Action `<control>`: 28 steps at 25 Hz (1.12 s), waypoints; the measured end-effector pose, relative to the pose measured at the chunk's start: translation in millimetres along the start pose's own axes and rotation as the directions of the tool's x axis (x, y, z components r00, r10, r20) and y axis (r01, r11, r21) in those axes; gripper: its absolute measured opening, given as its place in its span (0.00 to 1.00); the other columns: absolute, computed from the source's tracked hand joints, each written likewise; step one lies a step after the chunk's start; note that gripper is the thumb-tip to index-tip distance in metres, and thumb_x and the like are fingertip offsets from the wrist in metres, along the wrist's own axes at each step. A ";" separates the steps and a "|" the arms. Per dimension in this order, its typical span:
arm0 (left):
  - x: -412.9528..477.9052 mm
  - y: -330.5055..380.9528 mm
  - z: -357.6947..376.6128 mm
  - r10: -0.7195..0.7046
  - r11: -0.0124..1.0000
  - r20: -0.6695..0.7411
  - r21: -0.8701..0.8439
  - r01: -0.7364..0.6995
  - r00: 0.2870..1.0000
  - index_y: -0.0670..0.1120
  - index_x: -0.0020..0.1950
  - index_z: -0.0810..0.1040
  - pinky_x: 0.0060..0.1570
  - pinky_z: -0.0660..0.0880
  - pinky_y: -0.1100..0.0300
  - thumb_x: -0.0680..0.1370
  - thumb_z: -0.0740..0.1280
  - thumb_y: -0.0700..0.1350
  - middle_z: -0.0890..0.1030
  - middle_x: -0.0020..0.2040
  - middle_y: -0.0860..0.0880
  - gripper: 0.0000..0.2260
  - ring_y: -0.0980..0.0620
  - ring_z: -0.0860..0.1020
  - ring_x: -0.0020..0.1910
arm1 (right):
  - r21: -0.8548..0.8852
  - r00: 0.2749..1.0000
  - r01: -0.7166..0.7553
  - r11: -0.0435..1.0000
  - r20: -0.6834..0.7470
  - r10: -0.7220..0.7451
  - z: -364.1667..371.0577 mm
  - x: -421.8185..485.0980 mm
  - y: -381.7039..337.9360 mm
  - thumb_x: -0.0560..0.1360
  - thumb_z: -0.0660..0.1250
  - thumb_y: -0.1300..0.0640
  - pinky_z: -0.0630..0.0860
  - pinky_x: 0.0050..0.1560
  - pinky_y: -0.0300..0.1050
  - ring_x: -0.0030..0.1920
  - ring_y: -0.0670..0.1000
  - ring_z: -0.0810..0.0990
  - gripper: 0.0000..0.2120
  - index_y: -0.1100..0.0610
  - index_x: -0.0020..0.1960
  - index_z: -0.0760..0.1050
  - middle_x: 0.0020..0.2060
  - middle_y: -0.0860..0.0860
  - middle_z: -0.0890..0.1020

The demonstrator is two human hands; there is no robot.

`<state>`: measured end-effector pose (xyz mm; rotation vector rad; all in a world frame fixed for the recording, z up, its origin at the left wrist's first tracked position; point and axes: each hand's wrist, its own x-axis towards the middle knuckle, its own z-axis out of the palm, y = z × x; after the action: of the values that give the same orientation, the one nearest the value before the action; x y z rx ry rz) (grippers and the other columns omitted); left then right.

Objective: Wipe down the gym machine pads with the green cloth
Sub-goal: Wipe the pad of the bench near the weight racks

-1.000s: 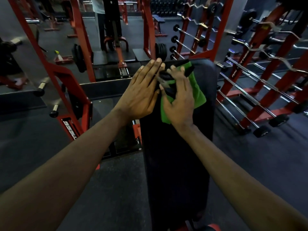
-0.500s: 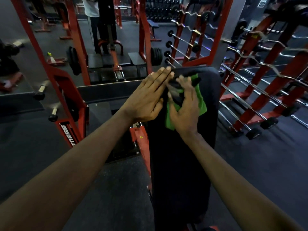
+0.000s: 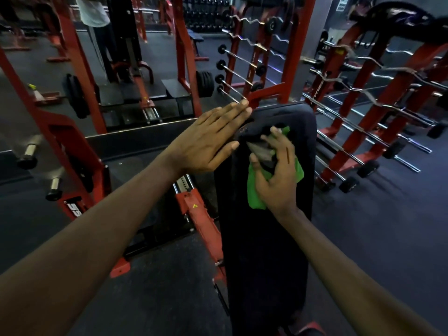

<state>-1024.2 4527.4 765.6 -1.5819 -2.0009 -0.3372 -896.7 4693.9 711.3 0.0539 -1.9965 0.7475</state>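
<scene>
Fingers [image 3: 234,112] of our left hand [image 3: 208,141] are straight and flat beside the black pad [image 3: 266,251]; our right hand [image 3: 277,177] grips the green cloth [image 3: 254,196] on it

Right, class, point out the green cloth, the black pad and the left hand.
green cloth [image 3: 255,195]: head view, its lower left part beside the wrist.
black pad [image 3: 261,263]: head view, bare middle of its top.
left hand [image 3: 206,144]: head view, back of the hand.
</scene>
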 end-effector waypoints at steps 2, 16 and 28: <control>-0.6 5.2 8.0 -0.075 0.993 -0.070 -0.102 0.068 0.995 0.35 0.81 0.51 0.79 0.54 0.48 0.84 0.55 0.49 0.52 0.81 0.37 0.30 0.45 0.53 0.81 | 0.026 0.991 -0.069 0.997 -0.111 0.072 6.6 31.9 -9.6 0.79 0.68 0.57 0.68 0.71 0.43 0.70 0.52 0.72 0.20 0.64 0.68 0.72 0.66 0.58 0.75; -5.7 13.2 13.1 -0.191 0.965 -0.087 -0.199 0.171 0.978 0.34 0.80 0.50 0.78 0.55 0.45 0.84 0.53 0.48 0.51 0.81 0.36 0.29 0.46 0.51 0.82 | -0.068 0.991 0.112 0.991 0.082 -0.106 2.8 66.4 -17.3 0.78 0.70 0.55 0.74 0.66 0.49 0.63 0.48 0.76 0.19 0.61 0.65 0.74 0.60 0.53 0.79; 7.3 41.9 1.0 -0.469 0.733 -0.038 -0.574 0.364 0.883 0.36 0.77 0.64 0.78 0.59 0.54 0.81 0.55 0.40 0.66 0.77 0.40 0.24 0.48 0.64 0.78 | -0.012 0.998 -0.005 1.000 -0.060 0.005 6.6 48.2 -16.6 0.78 0.68 0.52 0.68 0.68 0.37 0.63 0.49 0.75 0.19 0.63 0.63 0.75 0.59 0.55 0.79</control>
<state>-985.6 4545.3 762.9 -1.3035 -2.2169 -1.3020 -921.9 4689.5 755.9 0.0191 -1.9443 0.7321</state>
